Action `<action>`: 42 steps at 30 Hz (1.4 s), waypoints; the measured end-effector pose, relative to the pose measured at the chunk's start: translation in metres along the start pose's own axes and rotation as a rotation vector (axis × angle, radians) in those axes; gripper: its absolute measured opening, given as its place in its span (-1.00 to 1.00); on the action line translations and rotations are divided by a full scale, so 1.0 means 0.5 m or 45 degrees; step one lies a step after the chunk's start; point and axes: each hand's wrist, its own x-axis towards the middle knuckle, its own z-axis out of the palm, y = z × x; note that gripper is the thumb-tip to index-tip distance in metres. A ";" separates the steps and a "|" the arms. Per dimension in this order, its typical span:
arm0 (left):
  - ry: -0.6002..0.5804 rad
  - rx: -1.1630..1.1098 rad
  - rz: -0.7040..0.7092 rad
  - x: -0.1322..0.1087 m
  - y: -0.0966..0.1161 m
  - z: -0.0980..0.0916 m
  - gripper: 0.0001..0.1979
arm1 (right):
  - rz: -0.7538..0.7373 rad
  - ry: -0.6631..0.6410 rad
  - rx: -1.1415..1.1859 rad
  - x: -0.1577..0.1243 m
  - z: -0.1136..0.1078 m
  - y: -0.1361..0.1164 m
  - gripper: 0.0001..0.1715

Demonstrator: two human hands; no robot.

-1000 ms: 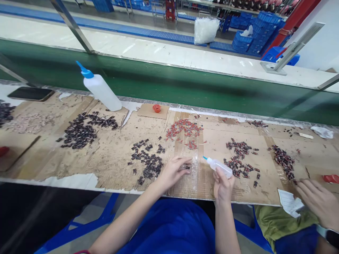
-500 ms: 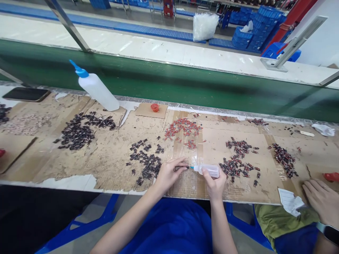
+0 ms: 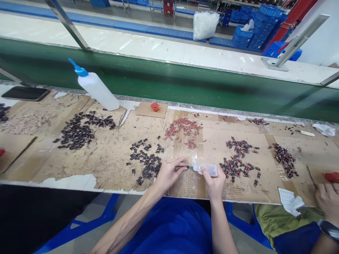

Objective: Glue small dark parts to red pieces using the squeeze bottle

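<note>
My left hand [image 3: 169, 174] pinches a small black part [image 3: 182, 167] between thumb and fingers, over the cardboard near the front edge. Wrapped round a small clear squeeze bottle [image 3: 209, 169], my right hand [image 3: 215, 181] holds it on its side. The bottle's blue tip [image 3: 191, 167] points left and meets or almost meets the black part; the exact contact is too small to tell. Beside my left hand lies a pile of black parts [image 3: 150, 165]. Small red pieces [image 3: 182, 127] are spread beyond both hands. To the right of my right hand are black-and-red parts [image 3: 235, 166].
A large white bottle with a blue nozzle [image 3: 97, 90] leans at the back left. A red cap [image 3: 155, 107] sits on a cardboard square. A phone [image 3: 25, 93] lies far left. At the right edge is a co-worker's hand [image 3: 328, 199]. A green belt [image 3: 169, 83] runs behind.
The squeeze bottle and my right hand have shifted very slightly left. My left hand stays put. The co-worker's hand at the right has moved further right.
</note>
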 end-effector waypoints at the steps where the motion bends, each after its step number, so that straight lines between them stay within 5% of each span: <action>1: 0.000 0.005 0.000 0.000 0.000 0.000 -0.67 | 0.009 0.009 0.000 0.000 0.000 0.002 -0.72; 17: 0.008 0.115 0.100 -0.001 -0.006 0.002 -0.72 | 0.013 -0.001 0.027 0.002 -0.001 0.011 -0.73; 23: -0.065 0.082 0.011 0.003 0.008 -0.007 -0.71 | 0.050 0.150 0.234 0.000 -0.010 0.033 -0.71; 29: -0.235 0.181 -0.065 0.057 0.039 -0.043 -0.84 | -0.097 0.225 0.316 0.015 -0.021 0.035 -0.56; 37: -0.081 0.749 0.183 0.147 0.022 -0.018 -0.97 | -0.076 0.116 0.036 0.032 -0.016 0.048 -0.27; 40: -0.097 0.808 0.227 0.149 0.012 -0.005 -0.90 | -0.248 0.246 -0.086 0.013 -0.019 0.047 -0.09; 42: -0.089 0.855 0.252 0.144 0.007 -0.003 -0.88 | -0.473 0.411 -0.191 -0.010 -0.021 0.040 -0.19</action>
